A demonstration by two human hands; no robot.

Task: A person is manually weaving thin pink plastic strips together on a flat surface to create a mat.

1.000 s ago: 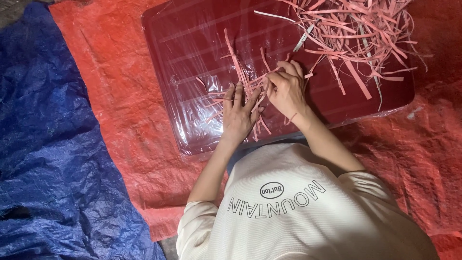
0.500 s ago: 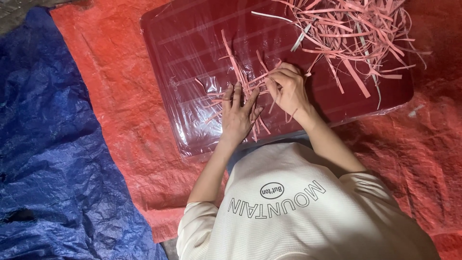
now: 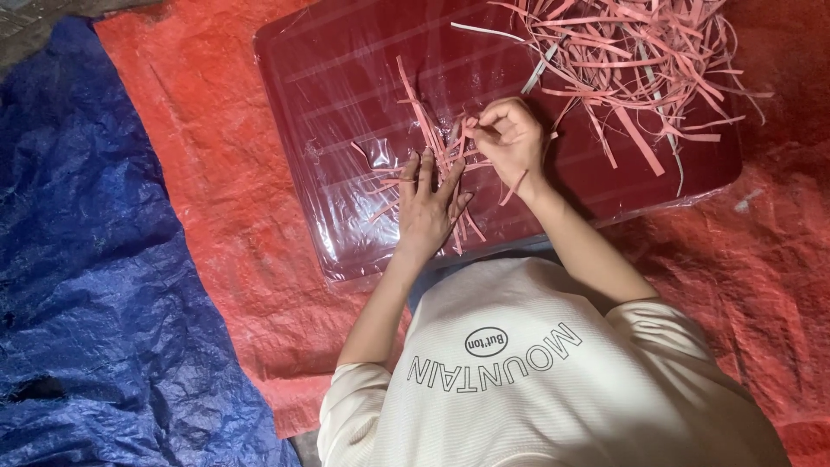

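Observation:
A dark red board wrapped in clear plastic (image 3: 346,104) lies on an orange tarp. On it my left hand (image 3: 428,207) rests flat, fingers spread, pressing down a small crossed cluster of pink strips (image 3: 432,143). My right hand (image 3: 510,138) is just to the right of it, fingers pinched on one of those pink strips at the cluster's upper edge. A large loose heap of pink strips (image 3: 640,60) lies on the board's far right part.
The orange tarp (image 3: 216,216) covers the floor around the board. A crumpled blue tarp (image 3: 86,285) lies along the left side. My cream long-sleeved shirt (image 3: 536,380) fills the lower middle of the view.
My right hand has shifted slightly left toward the strip cluster, still pinching a strip. My left hand has stayed flat on the strips.

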